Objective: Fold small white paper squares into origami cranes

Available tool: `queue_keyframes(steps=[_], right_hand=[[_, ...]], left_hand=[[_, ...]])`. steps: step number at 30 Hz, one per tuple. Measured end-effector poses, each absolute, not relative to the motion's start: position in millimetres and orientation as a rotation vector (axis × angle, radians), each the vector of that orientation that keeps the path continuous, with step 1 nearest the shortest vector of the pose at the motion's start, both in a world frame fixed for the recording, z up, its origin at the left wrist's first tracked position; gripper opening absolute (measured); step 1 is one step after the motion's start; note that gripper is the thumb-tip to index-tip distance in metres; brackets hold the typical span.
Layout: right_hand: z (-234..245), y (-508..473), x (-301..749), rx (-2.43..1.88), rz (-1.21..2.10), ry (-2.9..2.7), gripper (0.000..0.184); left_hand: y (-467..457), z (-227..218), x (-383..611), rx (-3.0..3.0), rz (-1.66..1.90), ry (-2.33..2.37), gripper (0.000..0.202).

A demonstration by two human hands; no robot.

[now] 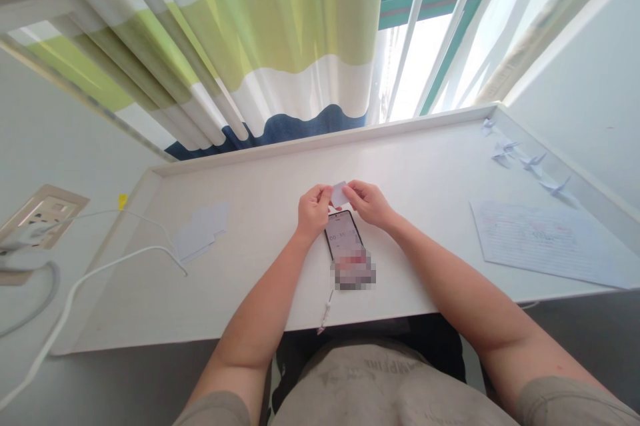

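Note:
A small folded piece of white paper point(340, 195) is held up between my two hands, just above the far end of a phone. My left hand point(315, 209) pinches its left edge with thumb and fingers. On the other side, my right hand point(369, 201) grips the right edge the same way. Below them the phone point(343, 234) lies face up on the white desk point(260, 239), its screen showing timer-like digits and its lower part blurred out. A beaded strap point(326, 313) trails from the phone to the desk's front edge.
Several folded paper figures point(534, 163) stand along the right rim. Near them lies a sheet with writing point(540, 239). At left are loose white papers point(200, 233), a white cable point(115, 265) and a wall socket point(47, 216). Curtains point(300, 26) hang behind the desk.

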State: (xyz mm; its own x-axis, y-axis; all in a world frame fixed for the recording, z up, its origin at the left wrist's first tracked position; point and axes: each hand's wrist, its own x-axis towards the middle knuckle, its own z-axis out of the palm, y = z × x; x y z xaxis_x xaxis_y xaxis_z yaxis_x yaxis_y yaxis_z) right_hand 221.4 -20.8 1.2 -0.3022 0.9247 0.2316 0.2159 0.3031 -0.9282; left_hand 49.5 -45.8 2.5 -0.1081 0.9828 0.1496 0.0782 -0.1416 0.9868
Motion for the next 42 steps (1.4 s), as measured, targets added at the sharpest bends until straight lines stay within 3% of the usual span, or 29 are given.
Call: queue_keyframes(steps=[18, 24, 28, 33, 42], right_hand=[[-11.7, -18.0, 218.8, -0.972, 1.251, -1.518, 0.054], [-14.0, -16.3, 223.0, -0.853, 0.770, -1.750, 0.045], [-16.1, -13.2, 226.5, -0.748, 0.413, -1.962, 0.029], [-21.8, -10.5, 228.4, -0.779, 0.302, -2.006, 0.019], [-21.5, -10.7, 227.8, -0.744, 0.274, -2.015, 0.024]], left_hand=[[-42.1, -0.8, 45.8, 1.232, 1.342, 1.205, 0.054], [-40.6, -2.8, 46.0, 1.065, 1.353, 1.170, 0.056], [-40.6, -1.3, 45.0, 0.964, 1.362, 1.093, 0.055], [-39.6, -1.7, 45.0, 0.891, 1.334, 1.017, 0.062], [-40.3, -2.3, 44.5, 0.873, 1.331, 0.967, 0.055]])
